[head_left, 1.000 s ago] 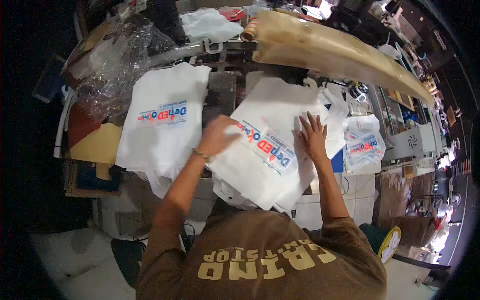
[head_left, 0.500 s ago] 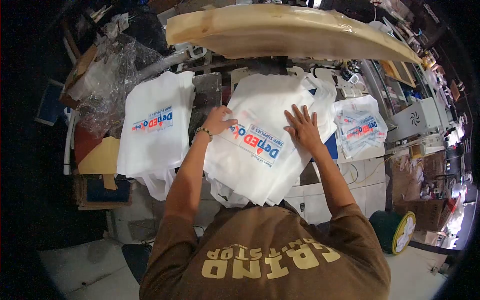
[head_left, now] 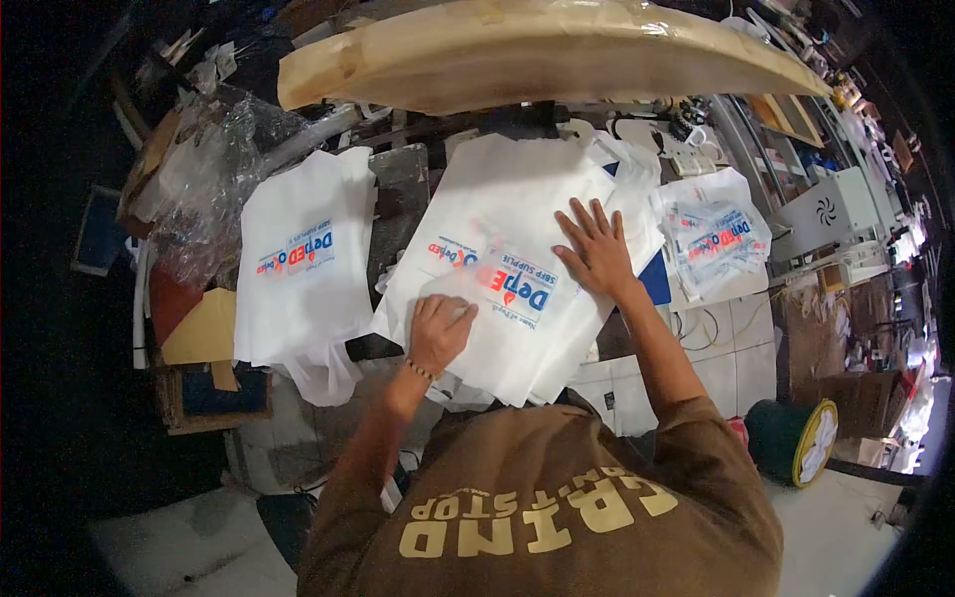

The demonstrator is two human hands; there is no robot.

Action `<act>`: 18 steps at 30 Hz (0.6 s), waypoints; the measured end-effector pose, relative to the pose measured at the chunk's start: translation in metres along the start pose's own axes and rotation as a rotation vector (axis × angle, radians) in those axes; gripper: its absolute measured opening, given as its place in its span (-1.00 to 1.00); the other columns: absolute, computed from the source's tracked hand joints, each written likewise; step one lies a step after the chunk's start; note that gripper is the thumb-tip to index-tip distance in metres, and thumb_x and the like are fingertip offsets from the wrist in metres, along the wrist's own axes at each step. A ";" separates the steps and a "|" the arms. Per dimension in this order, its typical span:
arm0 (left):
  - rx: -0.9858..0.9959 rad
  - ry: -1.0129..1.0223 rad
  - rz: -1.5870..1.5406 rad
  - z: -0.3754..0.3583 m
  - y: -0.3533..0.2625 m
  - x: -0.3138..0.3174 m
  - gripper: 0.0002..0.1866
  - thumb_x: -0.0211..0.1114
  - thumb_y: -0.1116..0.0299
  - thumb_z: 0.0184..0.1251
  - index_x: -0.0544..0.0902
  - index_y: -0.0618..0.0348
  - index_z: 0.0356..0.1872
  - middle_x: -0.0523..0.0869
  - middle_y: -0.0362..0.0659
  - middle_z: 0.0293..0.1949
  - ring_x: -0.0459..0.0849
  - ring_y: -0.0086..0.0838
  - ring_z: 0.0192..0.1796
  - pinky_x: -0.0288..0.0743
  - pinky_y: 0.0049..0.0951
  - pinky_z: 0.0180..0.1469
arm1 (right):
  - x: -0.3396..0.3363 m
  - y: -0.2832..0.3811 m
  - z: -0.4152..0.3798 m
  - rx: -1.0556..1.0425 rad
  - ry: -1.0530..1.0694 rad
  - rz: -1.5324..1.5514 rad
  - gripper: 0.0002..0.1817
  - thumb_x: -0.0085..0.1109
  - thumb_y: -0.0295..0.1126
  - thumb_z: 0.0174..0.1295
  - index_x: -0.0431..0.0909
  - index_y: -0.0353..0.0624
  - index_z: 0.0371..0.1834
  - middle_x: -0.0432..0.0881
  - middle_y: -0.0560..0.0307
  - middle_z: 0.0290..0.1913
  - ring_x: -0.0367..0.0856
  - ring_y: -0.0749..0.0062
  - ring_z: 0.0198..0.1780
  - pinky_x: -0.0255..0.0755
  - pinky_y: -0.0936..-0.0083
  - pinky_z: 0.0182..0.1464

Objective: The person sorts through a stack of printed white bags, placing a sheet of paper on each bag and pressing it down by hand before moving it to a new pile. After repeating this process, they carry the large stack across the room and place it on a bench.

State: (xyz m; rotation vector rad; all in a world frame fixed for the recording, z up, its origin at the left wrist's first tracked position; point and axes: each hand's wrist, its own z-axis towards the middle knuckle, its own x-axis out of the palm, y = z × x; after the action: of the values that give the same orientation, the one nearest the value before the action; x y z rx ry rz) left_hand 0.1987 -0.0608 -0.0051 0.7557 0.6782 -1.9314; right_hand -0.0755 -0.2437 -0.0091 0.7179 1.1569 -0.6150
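Observation:
A pile of white printed bags (head_left: 497,199) lies in front of me, its blue and red lettering upside down to the view. My left hand (head_left: 441,333), with a beaded bracelet at the wrist, is on the lower left part of the top bag, fingers bent; whether it pinches the material is hard to tell. My right hand (head_left: 597,247) lies flat on the right side of the pile with its fingers spread. Another stack of white printed bags (head_left: 303,308) is at the left. To the right sit white sheets with the same print (head_left: 711,234).
A long curved brown-wrapped object (head_left: 557,60) spans the far side. Crumpled clear plastic (head_left: 214,179) is at the back left. A grey machine (head_left: 831,219) stands at the right, above a green bin (head_left: 791,443) near the floor.
My left hand has moved from the upper left of the pile down toward me, and the top bag's left side has shifted. My right hand remains flat on the pile.

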 end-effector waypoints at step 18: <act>-0.911 1.379 -1.046 -0.157 0.020 -0.136 -0.68 0.38 0.05 0.32 0.78 0.08 -0.16 0.75 -0.08 0.00 0.72 -0.22 0.01 0.54 -0.17 0.15 | -0.011 0.009 0.000 0.065 -0.231 0.056 -0.13 0.28 0.24 0.17 0.41 -0.07 0.45 0.34 -0.41 0.37 0.29 -0.25 0.39 0.14 -0.09 0.42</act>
State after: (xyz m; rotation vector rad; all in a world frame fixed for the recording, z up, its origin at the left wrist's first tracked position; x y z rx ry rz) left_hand 0.3046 0.1183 -0.0112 1.1358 2.9689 -1.2291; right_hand -0.0719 -0.2374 0.0027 0.7126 0.9044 -0.6721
